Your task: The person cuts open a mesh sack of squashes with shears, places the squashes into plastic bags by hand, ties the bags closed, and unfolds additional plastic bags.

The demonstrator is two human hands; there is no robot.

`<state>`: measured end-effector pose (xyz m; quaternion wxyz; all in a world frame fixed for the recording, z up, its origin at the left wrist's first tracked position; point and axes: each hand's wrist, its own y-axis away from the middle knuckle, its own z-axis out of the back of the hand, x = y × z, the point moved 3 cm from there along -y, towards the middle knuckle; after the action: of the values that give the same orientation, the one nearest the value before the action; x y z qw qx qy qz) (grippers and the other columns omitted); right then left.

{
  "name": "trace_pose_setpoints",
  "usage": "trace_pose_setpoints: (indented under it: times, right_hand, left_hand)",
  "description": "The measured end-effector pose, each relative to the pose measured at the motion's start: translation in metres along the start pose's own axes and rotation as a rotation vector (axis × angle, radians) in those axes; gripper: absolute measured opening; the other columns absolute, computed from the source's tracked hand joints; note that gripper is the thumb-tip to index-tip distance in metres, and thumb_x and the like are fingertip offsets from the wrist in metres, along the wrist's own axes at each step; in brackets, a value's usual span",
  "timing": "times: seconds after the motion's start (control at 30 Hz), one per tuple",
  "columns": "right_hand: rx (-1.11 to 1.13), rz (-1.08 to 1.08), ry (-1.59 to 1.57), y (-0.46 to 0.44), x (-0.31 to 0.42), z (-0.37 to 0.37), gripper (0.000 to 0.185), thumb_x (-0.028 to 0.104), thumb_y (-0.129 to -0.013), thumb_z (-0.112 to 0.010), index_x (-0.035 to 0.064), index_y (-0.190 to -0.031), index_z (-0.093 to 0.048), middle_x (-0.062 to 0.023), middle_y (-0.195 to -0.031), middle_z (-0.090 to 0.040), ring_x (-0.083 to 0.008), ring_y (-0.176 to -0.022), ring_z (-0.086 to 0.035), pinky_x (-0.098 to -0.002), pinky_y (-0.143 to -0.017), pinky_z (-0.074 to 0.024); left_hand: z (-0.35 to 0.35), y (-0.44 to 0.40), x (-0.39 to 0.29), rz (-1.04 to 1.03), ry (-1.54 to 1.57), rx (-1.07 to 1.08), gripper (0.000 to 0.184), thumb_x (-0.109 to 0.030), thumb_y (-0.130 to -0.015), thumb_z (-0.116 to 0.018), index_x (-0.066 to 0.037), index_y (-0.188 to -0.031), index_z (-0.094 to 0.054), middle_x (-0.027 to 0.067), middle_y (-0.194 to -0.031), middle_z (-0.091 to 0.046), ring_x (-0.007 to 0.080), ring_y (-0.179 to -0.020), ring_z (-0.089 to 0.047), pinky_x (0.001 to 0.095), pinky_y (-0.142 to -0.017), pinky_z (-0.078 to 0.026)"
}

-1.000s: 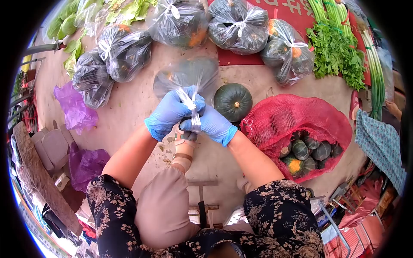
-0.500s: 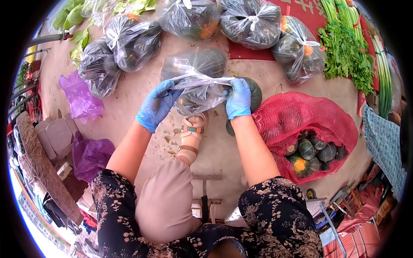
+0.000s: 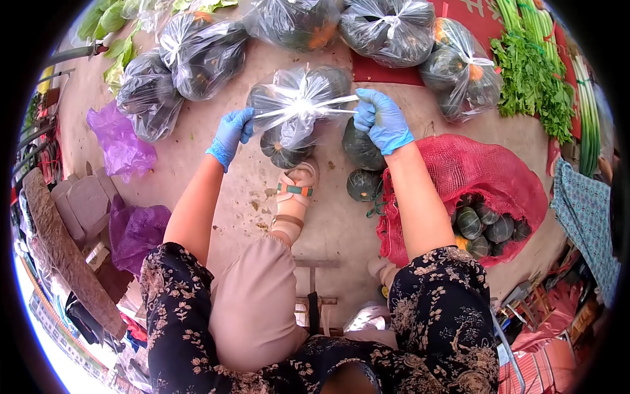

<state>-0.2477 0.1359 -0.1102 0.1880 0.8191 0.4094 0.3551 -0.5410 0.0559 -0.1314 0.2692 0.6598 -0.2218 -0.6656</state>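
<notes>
A clear plastic bag (image 3: 303, 108) of dark green pumpkins rests on the ground in front of me, its neck gathered in a white knot. My left hand (image 3: 234, 134), in a blue glove, is closed on the bag's left handle. On the other side my right hand (image 3: 382, 121), also gloved, grips the right handle, stretched tight into thin strands. Below the bag's edge shows a ribbed pumpkin (image 3: 283, 151). Near my right wrist lie a loose larger pumpkin (image 3: 361, 148) and a small pumpkin (image 3: 364, 185).
Several tied bags of pumpkins (image 3: 387, 33) line the far side. A red mesh sack (image 3: 459, 171) holding small pumpkins lies at right. Celery (image 3: 531, 85) and green onions (image 3: 587, 118) are beyond it. Purple plastic (image 3: 123, 141) and a purple mesh bag (image 3: 138, 230) lie left.
Both hands have moved apart and slightly up, pulling the handles outward. The bag's neck has drawn into a tight knot. More of the loose pumpkins at right now shows.
</notes>
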Motion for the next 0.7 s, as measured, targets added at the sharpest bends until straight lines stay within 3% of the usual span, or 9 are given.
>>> trace_pose_setpoints:
  times: [0.07, 0.13, 0.17, 0.23, 0.3, 0.37, 0.4, 0.53, 0.7]
  right_hand:
    - [0.062, -0.093, -0.501, -0.001, -0.017, 0.010, 0.035, 0.022, -0.085, -0.045, 0.0154, -0.053, -0.033, 0.0037, -0.044, -0.025, -0.0102, -0.040, -0.020, -0.0272, -0.041, -0.0188]
    - [0.111, -0.059, -0.646, 0.012, -0.019, 0.000, 0.022, 0.018, -0.084, -0.039, 0.0099, -0.064, -0.046, 0.0023, -0.047, -0.031, -0.0118, -0.046, -0.027, -0.0270, -0.045, -0.0238]
    - [0.142, -0.107, -0.665, 0.020, -0.023, -0.008, 0.015, 0.017, -0.082, -0.038, 0.0062, -0.087, -0.048, 0.0012, -0.049, -0.033, -0.0136, -0.047, -0.031, -0.0282, -0.048, -0.0293]
    - [0.328, -0.246, -0.676, 0.031, -0.036, -0.028, 0.048, 0.012, -0.080, -0.033, -0.0004, -0.126, -0.035, -0.0024, -0.054, -0.042, -0.0200, -0.053, -0.046, -0.0333, -0.056, -0.0445]
    - [0.463, -0.415, -0.408, 0.029, -0.056, -0.042, 0.041, 0.013, -0.084, -0.033, -0.0014, -0.122, -0.040, -0.0081, -0.066, -0.057, -0.0247, -0.060, -0.061, -0.0320, -0.050, -0.0499]
    - [0.285, -0.437, -0.028, 0.033, -0.059, -0.071, 0.028, 0.015, -0.085, -0.046, 0.0004, -0.108, -0.051, -0.0082, -0.066, -0.059, -0.0204, -0.052, -0.060, -0.0286, -0.043, -0.0478]
    - [0.235, -0.445, 0.112, 0.033, -0.057, -0.080, 0.022, 0.015, -0.084, -0.051, 0.0013, -0.101, -0.054, -0.0076, -0.065, -0.059, -0.0184, -0.050, -0.059, -0.0272, -0.042, -0.0474]
    - [0.182, -0.260, 0.293, 0.027, -0.055, -0.088, 0.013, 0.013, -0.080, -0.058, 0.0026, -0.088, -0.058, -0.0069, -0.064, -0.060, -0.0142, -0.050, -0.058, -0.0238, -0.042, -0.0472]
    - [-0.183, -0.033, 0.610, 0.035, -0.019, -0.064, 0.014, 0.015, -0.078, -0.062, 0.0023, -0.083, -0.058, -0.0042, -0.071, -0.062, -0.0121, -0.058, -0.060, -0.0219, -0.048, -0.0462]
  left_hand:
    - [0.003, -0.004, 0.007, -0.010, 0.182, 0.023, 0.023, -0.022, -0.083, -0.051, -0.008, -0.064, -0.054, 0.0005, -0.054, -0.050, 0.0077, -0.047, -0.043, 0.0203, -0.044, -0.033]
    - [-0.002, 0.000, 0.007, 0.025, 0.518, 0.034, 0.021, -0.019, -0.082, -0.049, -0.009, -0.064, -0.053, 0.0012, -0.054, -0.050, 0.0081, -0.047, -0.044, 0.0212, -0.042, -0.032]
    - [0.000, 0.004, 0.002, -0.003, 0.658, 0.340, 0.020, -0.015, -0.080, -0.044, -0.004, -0.088, -0.058, 0.0009, -0.060, -0.053, 0.0070, -0.048, -0.045, 0.0202, -0.041, -0.034]
    - [-0.023, 0.031, -0.042, 0.076, 0.615, 0.392, 0.033, -0.016, -0.081, -0.048, -0.005, -0.112, -0.049, 0.0010, -0.069, -0.056, 0.0056, -0.050, -0.047, 0.0180, -0.044, -0.037]
    - [-0.045, 0.047, -0.061, 0.077, 0.436, 0.435, 0.050, -0.017, -0.082, -0.051, -0.009, -0.129, -0.035, 0.0024, -0.080, -0.058, 0.0041, -0.052, -0.048, 0.0158, -0.046, -0.039]
    - [-0.059, 0.052, -0.066, 0.009, 0.120, 0.471, 0.068, -0.017, -0.083, -0.055, -0.016, -0.139, -0.017, 0.0051, -0.094, -0.060, 0.0025, -0.054, -0.050, 0.0135, -0.047, -0.041]
    - [-0.063, 0.052, -0.066, 0.065, -0.022, 0.479, 0.070, -0.020, -0.081, -0.061, -0.021, -0.139, -0.021, 0.0058, -0.105, -0.058, 0.0051, -0.066, -0.055, 0.0170, -0.056, -0.046]
    - [-0.089, 0.053, -0.067, -0.284, -0.364, 0.405, 0.051, -0.014, -0.079, -0.061, -0.014, -0.126, -0.042, 0.0003, -0.095, -0.059, 0.0078, -0.087, -0.052, 0.0252, -0.077, -0.045]
    - [-0.073, 0.043, -0.047, -0.121, -0.084, 0.284, 0.019, -0.009, -0.076, -0.065, -0.005, -0.093, -0.057, 0.0014, -0.096, -0.057, 0.0075, -0.085, -0.050, 0.0240, -0.078, -0.043]
